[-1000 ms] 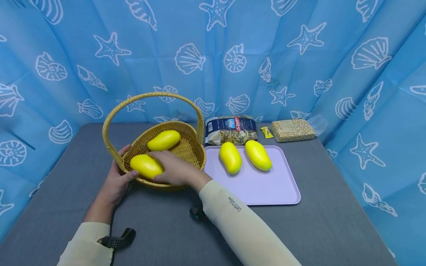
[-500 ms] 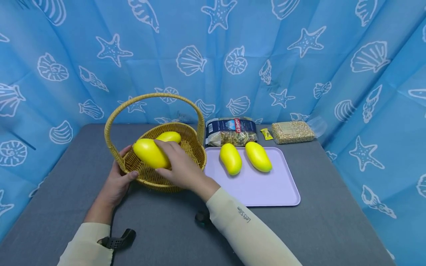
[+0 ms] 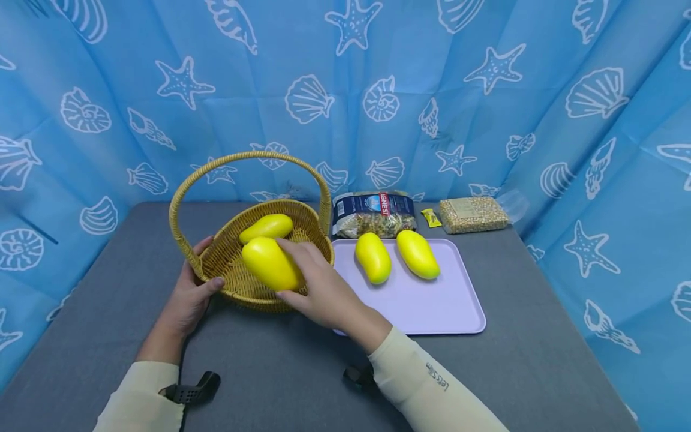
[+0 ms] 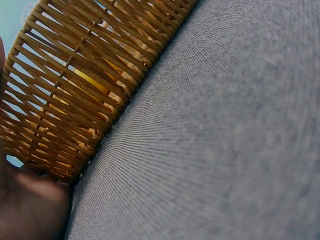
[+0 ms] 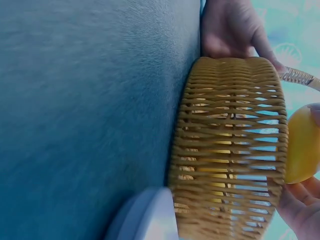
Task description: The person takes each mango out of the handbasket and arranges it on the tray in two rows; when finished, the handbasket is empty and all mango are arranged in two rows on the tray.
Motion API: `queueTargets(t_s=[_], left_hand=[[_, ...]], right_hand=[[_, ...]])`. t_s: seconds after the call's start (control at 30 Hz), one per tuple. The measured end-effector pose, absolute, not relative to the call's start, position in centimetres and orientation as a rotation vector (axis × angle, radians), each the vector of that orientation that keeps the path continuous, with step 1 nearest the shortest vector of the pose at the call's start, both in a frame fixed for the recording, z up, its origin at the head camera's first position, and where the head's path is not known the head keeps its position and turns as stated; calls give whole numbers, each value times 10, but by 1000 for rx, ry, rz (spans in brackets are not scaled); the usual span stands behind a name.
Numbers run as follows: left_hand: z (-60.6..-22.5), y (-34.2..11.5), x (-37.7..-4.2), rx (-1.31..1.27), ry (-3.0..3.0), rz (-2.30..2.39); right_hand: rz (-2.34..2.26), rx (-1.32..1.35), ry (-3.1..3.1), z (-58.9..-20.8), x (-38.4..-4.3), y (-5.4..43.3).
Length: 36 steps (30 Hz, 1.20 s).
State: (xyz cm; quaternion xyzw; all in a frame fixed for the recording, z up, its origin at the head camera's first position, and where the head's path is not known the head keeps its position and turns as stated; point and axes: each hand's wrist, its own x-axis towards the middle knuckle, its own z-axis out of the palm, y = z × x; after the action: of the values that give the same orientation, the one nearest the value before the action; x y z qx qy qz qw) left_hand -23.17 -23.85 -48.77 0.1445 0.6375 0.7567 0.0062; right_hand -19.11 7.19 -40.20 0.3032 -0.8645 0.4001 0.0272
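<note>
A yellow mango is gripped by my right hand, thumb on the near side and fingers over the far side, above the right half of the wicker basket. In the right wrist view this mango shows just over the basket's rim. Another mango lies inside the basket toward the back. My left hand holds the basket's left end, its thumb over the rim near the handle's foot. Seen from the left wrist, the palm lies against the woven wall.
Right of the basket, a lilac tray carries two mangoes. Behind it are a pasta bag, a small yellow packet and a bag of grain. The basket's tall handle arches above it. A blue curtain hangs behind.
My right hand has lifted the mango from the basket's left side and carried it up and to the right. The left hand and basket have stayed nearly still.
</note>
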Motion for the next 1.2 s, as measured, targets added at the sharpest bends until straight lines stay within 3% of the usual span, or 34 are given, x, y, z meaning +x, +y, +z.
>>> queueTargets(t_s=[0.33, 1.2], left_hand=[[-488, -240, -232, 453, 1981, 2376], [-487, -238, -231, 443, 2007, 2368]], right_hand=[[1222, 919, -2635, -400, -169, 105], [1189, 521, -2897, -427, -142, 168]])
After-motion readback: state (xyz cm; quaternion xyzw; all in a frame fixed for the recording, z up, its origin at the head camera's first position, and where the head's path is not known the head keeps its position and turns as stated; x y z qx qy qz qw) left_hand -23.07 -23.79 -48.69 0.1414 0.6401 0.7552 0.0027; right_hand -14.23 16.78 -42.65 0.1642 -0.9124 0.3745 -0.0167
